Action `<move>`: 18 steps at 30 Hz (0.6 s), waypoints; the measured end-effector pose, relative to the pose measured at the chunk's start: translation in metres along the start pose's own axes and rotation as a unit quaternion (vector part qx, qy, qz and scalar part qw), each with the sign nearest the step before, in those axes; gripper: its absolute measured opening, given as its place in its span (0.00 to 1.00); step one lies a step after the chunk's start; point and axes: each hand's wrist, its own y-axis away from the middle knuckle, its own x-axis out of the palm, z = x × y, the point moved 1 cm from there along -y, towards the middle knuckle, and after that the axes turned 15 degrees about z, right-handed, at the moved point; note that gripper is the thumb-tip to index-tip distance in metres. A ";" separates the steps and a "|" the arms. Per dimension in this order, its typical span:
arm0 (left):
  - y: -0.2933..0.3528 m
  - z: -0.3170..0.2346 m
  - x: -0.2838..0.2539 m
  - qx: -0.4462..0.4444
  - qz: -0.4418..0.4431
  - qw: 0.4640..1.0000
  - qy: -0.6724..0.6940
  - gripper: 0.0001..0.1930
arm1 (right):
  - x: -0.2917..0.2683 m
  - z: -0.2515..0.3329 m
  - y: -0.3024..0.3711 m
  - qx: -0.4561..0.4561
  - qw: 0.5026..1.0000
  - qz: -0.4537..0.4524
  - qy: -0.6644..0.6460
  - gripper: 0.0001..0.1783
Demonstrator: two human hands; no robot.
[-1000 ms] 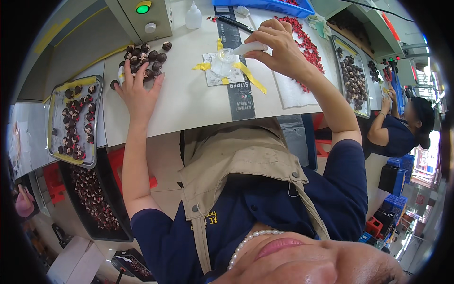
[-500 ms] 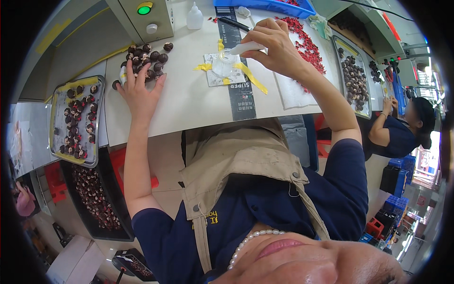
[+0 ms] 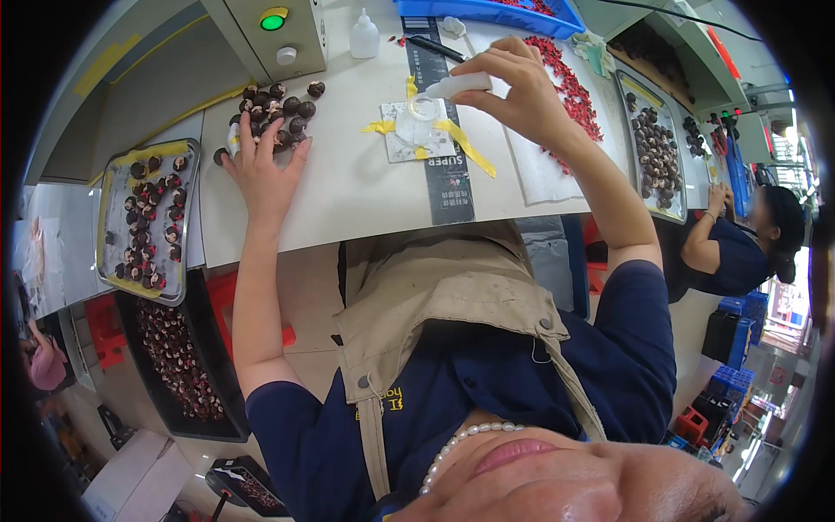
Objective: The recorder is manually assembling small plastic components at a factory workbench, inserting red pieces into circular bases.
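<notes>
My left hand (image 3: 270, 170) lies palm down with its fingers spread over a cluster of small dark brown balls (image 3: 304, 109) with pale patches. Its fingertips touch some of the balls, and the palm hides others. A small white-and-yellow piece (image 3: 233, 137) shows beside these fingers. In my right hand (image 3: 520, 91) is a small white squeeze bottle (image 3: 465, 84), pinched and tilted with its tip pointing left. The tip is over or at the rim of a clear round dish (image 3: 417, 130), which sits on a white square tile (image 3: 396, 113) with yellow tape strips.
A second white bottle (image 3: 364, 39) stands at the back, near a black pen (image 3: 435, 47). Red bits (image 3: 574, 96) lie on white paper at right. Metal trays of balls flank the table, left (image 3: 187, 222) and right (image 3: 646, 187). A co-worker (image 3: 739, 230) sits at far right.
The whole view has shifted slightly to the right and down. The left fingers have bent a little more over the balls. The right hand still holds the bottle at the dish.
</notes>
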 end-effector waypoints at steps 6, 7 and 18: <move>0.001 -0.003 0.003 -0.004 0.001 1.000 -0.005 0.25 | 0.031 -0.016 0.018 0.179 0.833 0.080 -0.517 0.20; -0.001 -0.004 0.005 -0.006 0.006 1.000 -0.004 0.25 | 0.034 -0.020 0.018 0.176 0.835 0.079 -0.516 0.20; -0.003 0.004 -0.002 -0.008 -0.016 1.000 0.002 0.23 | 0.091 -0.082 -0.088 0.186 0.945 -0.097 -0.251 0.17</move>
